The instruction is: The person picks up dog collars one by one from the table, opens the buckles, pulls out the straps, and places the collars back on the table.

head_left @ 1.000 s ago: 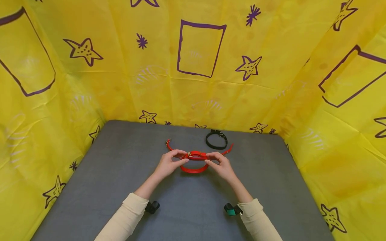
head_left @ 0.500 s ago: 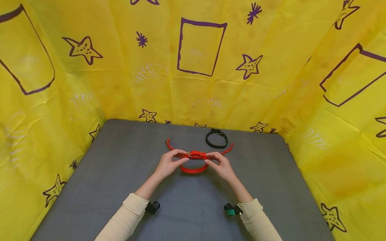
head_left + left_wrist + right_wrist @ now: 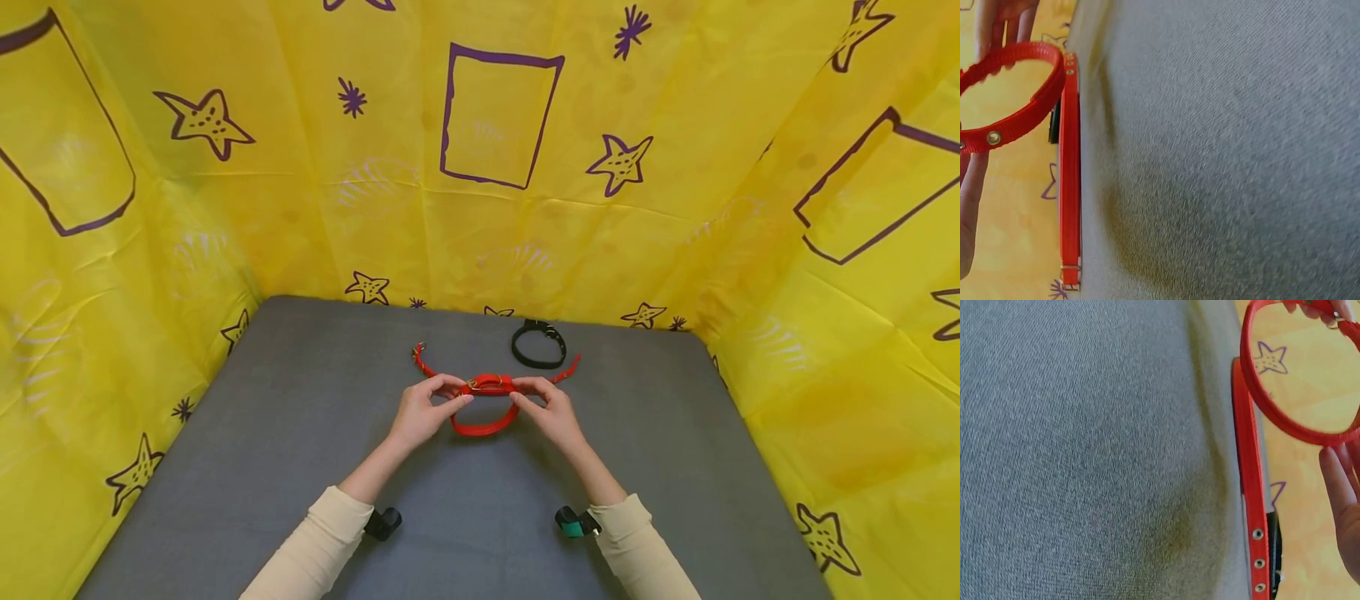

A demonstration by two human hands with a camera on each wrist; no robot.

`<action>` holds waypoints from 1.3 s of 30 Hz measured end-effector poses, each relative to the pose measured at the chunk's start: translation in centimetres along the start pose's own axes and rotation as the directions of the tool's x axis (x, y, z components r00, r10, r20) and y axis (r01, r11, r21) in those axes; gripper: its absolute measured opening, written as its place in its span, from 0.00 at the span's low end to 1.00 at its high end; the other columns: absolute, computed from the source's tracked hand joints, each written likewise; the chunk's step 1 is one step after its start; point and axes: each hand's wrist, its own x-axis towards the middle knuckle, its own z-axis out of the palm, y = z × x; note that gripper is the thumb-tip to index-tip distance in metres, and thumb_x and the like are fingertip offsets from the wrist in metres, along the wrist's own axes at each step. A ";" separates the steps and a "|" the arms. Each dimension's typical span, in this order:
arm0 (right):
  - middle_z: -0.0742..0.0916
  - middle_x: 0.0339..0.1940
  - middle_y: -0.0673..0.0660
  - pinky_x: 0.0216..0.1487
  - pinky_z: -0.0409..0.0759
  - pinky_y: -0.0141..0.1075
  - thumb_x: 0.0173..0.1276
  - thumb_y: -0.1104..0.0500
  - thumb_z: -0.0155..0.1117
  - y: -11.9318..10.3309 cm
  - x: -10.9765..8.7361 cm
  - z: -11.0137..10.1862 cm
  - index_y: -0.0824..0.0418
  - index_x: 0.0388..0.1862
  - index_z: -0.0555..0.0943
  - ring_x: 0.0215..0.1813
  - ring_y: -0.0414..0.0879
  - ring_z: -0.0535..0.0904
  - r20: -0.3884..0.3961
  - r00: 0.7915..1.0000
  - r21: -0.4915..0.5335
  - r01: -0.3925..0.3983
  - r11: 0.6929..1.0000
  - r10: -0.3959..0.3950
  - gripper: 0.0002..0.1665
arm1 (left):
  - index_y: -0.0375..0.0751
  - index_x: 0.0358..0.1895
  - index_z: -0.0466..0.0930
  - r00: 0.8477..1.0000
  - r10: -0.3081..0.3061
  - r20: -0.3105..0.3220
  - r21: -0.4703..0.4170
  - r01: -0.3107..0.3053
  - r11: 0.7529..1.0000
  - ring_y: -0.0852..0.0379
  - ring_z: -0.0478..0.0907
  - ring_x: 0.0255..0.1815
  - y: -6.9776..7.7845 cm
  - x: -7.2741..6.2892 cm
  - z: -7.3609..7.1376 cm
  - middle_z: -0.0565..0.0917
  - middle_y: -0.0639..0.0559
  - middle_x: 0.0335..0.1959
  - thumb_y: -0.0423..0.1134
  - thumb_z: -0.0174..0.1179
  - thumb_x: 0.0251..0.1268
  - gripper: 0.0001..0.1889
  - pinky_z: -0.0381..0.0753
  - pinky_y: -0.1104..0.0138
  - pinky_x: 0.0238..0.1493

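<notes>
A red collar (image 3: 483, 430), buckled into a loop with its brass-coloured buckle facing up, is held above the table by both hands. My left hand (image 3: 422, 414) pinches it between thumb and fingers beside the buckle. On the other side, my right hand (image 3: 552, 414) pinches the band the same way. The wrist views show the loop hanging clear of the cloth. Behind it, a second red collar (image 3: 1070, 181) lies unfastened and stretched out, its buckle at the left and eyelets at the right; the hands and loop hide its middle in the head view.
A black collar (image 3: 538, 364), closed into a ring, lies at the back of the grey table (image 3: 480, 517). Yellow cloth walls (image 3: 300, 217) with purple drawings stand behind and on both sides. Dark camera mounts (image 3: 384, 523) sit at both wrists.
The left hand has shifted slightly to the right, and the lower part of the held red collar has swung a little with it. Both hands keep their grip; the other collars lie still.
</notes>
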 end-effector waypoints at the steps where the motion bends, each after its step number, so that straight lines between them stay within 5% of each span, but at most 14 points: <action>1: 0.86 0.46 0.60 0.55 0.78 0.48 0.65 0.63 0.68 -0.1 0.0 0.1 0.65 0.49 0.84 0.51 0.55 0.81 -0.017 1.000 0.002 -0.002 1.000 0.002 0.13 | 0.46 0.39 0.86 1.000 0.016 -0.014 0.005 -0.016 1.000 0.61 0.82 0.33 0.0 0.0 0.1 0.85 0.59 0.30 0.40 0.72 0.56 0.08 0.82 0.57 0.37; 6: 0.86 0.43 0.62 0.50 0.76 0.56 0.64 0.65 0.69 -0.3 -0.1 0.8 0.66 0.46 0.85 0.46 0.54 0.81 -0.139 0.990 0.012 0.023 1.000 -0.021 0.12 | 0.44 0.37 0.87 0.986 0.131 -0.099 0.023 -0.129 0.991 0.60 0.82 0.31 0.2 -0.3 0.9 0.85 0.56 0.29 0.39 0.74 0.54 0.09 0.83 0.52 0.35; 10: 0.88 0.39 0.55 0.45 0.79 0.39 0.63 0.61 0.71 0.8 0.1 1.7 0.61 0.44 0.86 0.42 0.48 0.83 -0.196 0.980 0.059 -0.028 0.998 0.039 0.10 | 0.42 0.37 0.86 0.965 0.207 -0.159 0.058 -0.200 0.978 0.58 0.81 0.30 0.5 -0.6 1.4 0.84 0.54 0.29 0.37 0.76 0.51 0.10 0.84 0.57 0.30; 13: 0.89 0.39 0.54 0.45 0.82 0.34 0.64 0.58 0.71 1.5 0.3 2.4 0.60 0.44 0.86 0.42 0.51 0.85 -0.156 0.980 0.178 -0.092 0.980 0.120 0.11 | 0.41 0.38 0.86 0.950 0.256 -0.180 0.099 -0.242 0.965 0.57 0.81 0.30 0.7 -0.9 1.8 0.84 0.52 0.29 0.35 0.77 0.48 0.12 0.84 0.63 0.27; 18: 0.87 0.40 0.62 0.49 0.81 0.51 0.67 0.60 0.68 1.2 0.3 3.3 0.71 0.46 0.82 0.47 0.67 0.83 -0.063 0.979 0.397 -0.153 0.905 0.193 0.15 | 0.41 0.39 0.86 0.929 0.316 -0.194 0.160 -0.288 0.944 0.59 0.80 0.30 0.6 -1.2 2.6 0.84 0.53 0.30 0.33 0.77 0.47 0.14 0.84 0.61 0.27; 25: 0.87 0.42 0.62 0.52 0.79 0.53 0.69 0.61 0.64 0.5 0.3 3.9 0.76 0.48 0.79 0.43 0.51 0.86 -0.008 0.970 0.532 -0.202 0.822 0.244 0.18 | 0.42 0.39 0.86 0.902 0.388 -0.189 0.259 -0.335 0.906 0.63 0.81 0.29 0.6 -1.4 3.5 0.83 0.55 0.31 0.36 0.77 0.48 0.14 0.84 0.67 0.27; 31: 0.87 0.38 0.57 0.47 0.83 0.42 0.68 0.62 0.65 0.6 0.2 3.9 0.74 0.46 0.80 0.39 0.45 0.86 0.000 0.955 0.558 -0.247 0.792 0.298 0.15 | 0.42 0.40 0.85 0.900 0.408 -0.153 0.252 -0.364 0.897 0.64 0.80 0.26 0.5 -1.7 3.9 0.83 0.55 0.31 0.35 0.78 0.46 0.16 0.82 0.73 0.27; 39: 0.87 0.37 0.56 0.48 0.83 0.41 0.69 0.63 0.64 0.7 0.2 3.6 0.76 0.48 0.78 0.38 0.43 0.85 0.020 0.947 0.554 -0.278 0.785 0.322 0.16 | 0.38 0.44 0.86 0.917 0.387 -0.093 0.128 -0.375 0.918 0.60 0.84 0.31 0.1 -2.2 4.0 0.86 0.52 0.34 0.29 0.76 0.46 0.18 0.82 0.74 0.33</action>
